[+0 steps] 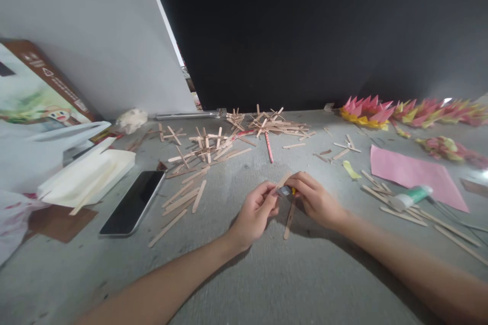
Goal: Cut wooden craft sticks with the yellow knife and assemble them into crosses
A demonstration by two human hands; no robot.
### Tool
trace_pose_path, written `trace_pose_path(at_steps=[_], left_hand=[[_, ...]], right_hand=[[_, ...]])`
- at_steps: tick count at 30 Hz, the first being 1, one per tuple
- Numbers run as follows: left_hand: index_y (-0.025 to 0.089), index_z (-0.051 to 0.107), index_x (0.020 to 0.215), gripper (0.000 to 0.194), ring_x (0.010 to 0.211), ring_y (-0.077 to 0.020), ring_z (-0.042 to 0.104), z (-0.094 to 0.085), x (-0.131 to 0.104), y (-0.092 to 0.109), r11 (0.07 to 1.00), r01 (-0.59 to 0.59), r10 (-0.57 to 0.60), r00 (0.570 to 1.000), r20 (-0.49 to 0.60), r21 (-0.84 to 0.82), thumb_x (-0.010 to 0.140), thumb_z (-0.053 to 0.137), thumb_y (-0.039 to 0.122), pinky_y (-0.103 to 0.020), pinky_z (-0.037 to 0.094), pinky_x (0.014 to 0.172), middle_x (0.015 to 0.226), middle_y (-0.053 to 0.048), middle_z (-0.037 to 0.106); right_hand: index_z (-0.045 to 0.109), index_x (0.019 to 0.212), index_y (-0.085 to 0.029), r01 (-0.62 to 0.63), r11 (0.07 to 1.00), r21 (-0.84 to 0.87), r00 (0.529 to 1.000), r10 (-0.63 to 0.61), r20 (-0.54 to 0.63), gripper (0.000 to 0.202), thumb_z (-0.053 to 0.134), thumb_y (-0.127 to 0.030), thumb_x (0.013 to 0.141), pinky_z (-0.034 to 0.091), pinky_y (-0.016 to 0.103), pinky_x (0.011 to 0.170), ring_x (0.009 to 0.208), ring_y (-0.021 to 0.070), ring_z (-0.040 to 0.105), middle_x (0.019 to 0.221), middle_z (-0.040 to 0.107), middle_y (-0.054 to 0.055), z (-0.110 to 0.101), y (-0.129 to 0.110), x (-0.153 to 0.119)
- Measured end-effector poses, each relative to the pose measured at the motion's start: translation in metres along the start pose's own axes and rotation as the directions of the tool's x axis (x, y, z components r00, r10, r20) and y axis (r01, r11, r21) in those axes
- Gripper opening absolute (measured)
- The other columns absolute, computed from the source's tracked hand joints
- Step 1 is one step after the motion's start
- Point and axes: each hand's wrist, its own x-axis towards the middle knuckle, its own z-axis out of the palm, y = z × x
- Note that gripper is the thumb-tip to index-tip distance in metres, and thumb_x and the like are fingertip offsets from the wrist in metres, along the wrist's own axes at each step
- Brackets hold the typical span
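Observation:
My left hand (256, 210) is closed in a pinch in the middle of the grey surface, at the near end of a wooden craft stick (283, 180) that slants up between both hands. My right hand (314, 198) is closed too, its fingers around a small grey tool with a yellow part (285, 191), whose exact kind I cannot make out. The two hands nearly meet, and the fingers hide much of the stick and the tool. Below them another craft stick (290, 222) lies flat on the surface, with a dark mark along it.
Loose and crossed craft sticks (208, 144) are heaped ahead. To the left lie a phone (133, 202) and an open white box (118, 165). Pink paper (412, 170), a green-and-white tube (414, 197) and pink-yellow paper flowers (366, 110) lie right. A black panel (305, 35) stands behind.

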Motion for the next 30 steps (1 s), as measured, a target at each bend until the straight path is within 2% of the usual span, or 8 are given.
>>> trace_pose_path(at_steps=[17,21,26,30], left_hand=[[0.018,0.058,0.091,0.041,0.056,-0.0074,0.029,0.001,0.000,0.003,1.000,0.027,-0.027,0.999,-0.023,0.008,0.094,0.069,0.058,-0.021,0.023,0.053,0.065,0.008,0.035],[0.017,0.059,0.089,0.044,0.057,-0.0074,0.031,-0.001,0.000,0.000,0.999,0.052,-0.052,0.998,-0.033,0.005,0.093,0.069,0.059,-0.021,0.025,0.054,0.067,0.006,0.040],[0.016,0.063,0.087,0.040,0.055,-0.0066,0.031,-0.001,0.003,-0.005,0.999,0.014,-0.014,1.000,-0.003,-0.047,0.094,0.070,0.054,-0.022,0.028,0.053,0.066,0.006,0.042],[0.016,0.062,0.087,0.036,0.052,-0.0070,0.038,-0.003,0.005,-0.011,0.996,0.000,0.000,1.000,0.004,-0.085,0.096,0.070,0.050,-0.023,0.034,0.053,0.064,0.006,0.046]], right_hand=[[0.058,0.124,-0.021,0.008,1.000,0.011,1.000,-0.008,-0.006,0.028,0.041,-0.010,0.105,0.055,0.041,0.082,0.097,0.0259,0.063,0.110,0.068,0.012,0.000,0.002,0.000],[0.058,0.125,-0.023,0.009,1.000,0.012,1.000,-0.008,-0.015,0.030,0.042,-0.008,0.104,0.055,0.039,0.081,0.097,0.0251,0.063,0.109,0.068,0.011,0.000,0.001,0.000],[0.059,0.123,-0.023,0.007,1.000,0.012,1.000,-0.007,-0.016,0.032,0.042,-0.007,0.102,0.055,0.039,0.079,0.094,0.0243,0.062,0.106,0.067,0.011,0.000,0.000,0.000],[0.059,0.121,-0.021,0.004,1.000,0.013,1.000,-0.004,-0.014,0.029,0.042,-0.007,0.103,0.054,0.039,0.080,0.094,0.0242,0.061,0.105,0.067,0.011,0.000,0.001,0.001]])
